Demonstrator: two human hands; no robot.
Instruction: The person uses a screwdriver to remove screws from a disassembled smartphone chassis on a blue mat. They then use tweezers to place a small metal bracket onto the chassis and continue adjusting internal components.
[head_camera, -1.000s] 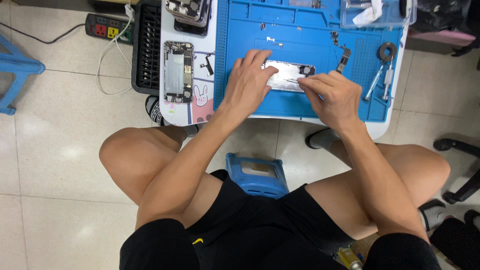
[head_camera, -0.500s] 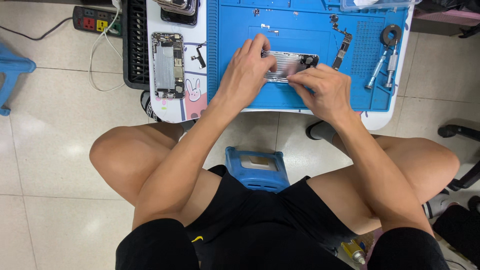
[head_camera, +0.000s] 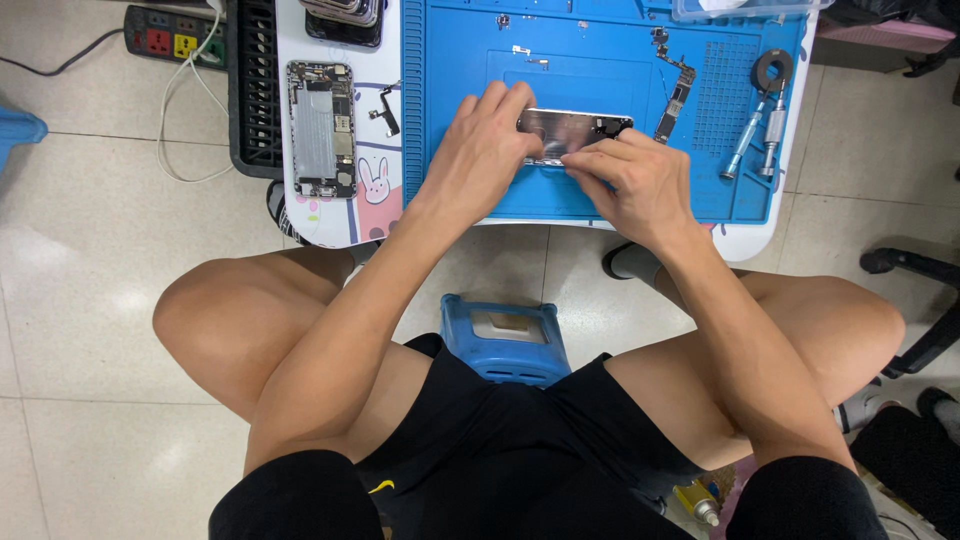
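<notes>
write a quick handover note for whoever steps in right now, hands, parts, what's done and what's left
Left hand presses on the left end of the opened phone shell, which lies on the blue work mat. Right hand pinches at the shell's lower edge; any tool there is hidden. Done: shell is open, a circuit board lies out on the mat. Screwdrivers are at right, a second opened phone at left. Left: the work at the shell's lower edge.

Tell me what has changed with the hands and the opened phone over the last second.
The right hand has slid left along the opened phone, closing up beside the left hand. Nothing was picked up or let go. The left hand still presses on the phone's left end on the blue mat; the screwdrivers lie untouched.
</notes>
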